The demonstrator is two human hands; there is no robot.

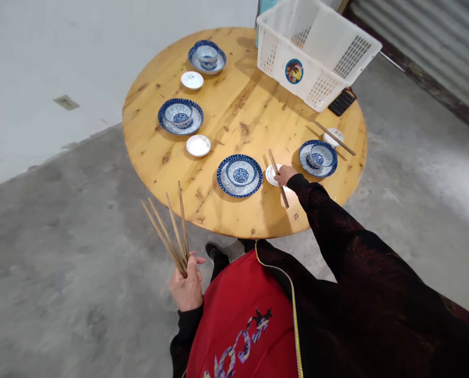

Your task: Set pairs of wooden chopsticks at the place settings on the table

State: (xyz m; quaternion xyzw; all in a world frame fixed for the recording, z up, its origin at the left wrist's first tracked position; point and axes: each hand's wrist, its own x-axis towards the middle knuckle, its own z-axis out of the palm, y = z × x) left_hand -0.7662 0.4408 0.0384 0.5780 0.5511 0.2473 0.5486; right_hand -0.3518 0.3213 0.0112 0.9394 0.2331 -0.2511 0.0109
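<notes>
My left hand (186, 287) is closed around the lower ends of several wooden chopsticks (174, 233), which fan out upward in front of the table's edge. Over the table's near right part, my right hand (285, 175) grips a pair of chopsticks (282, 192) lying across a small white dish (270, 177). Just left of that dish stands a blue-and-white plate (239, 192) with a glass bowl (241, 172) on it. To the right, another plate with a bowl (318, 157) sits near a small dish (331, 137) that has chopsticks (342, 145) across it.
The round wooden table (238, 105) also bears two more plates with bowls (180, 116) and two small dishes (198, 146) on its left side. A white plastic basket (276, 58) stands at the back right, with a black phone (341, 103) beside it.
</notes>
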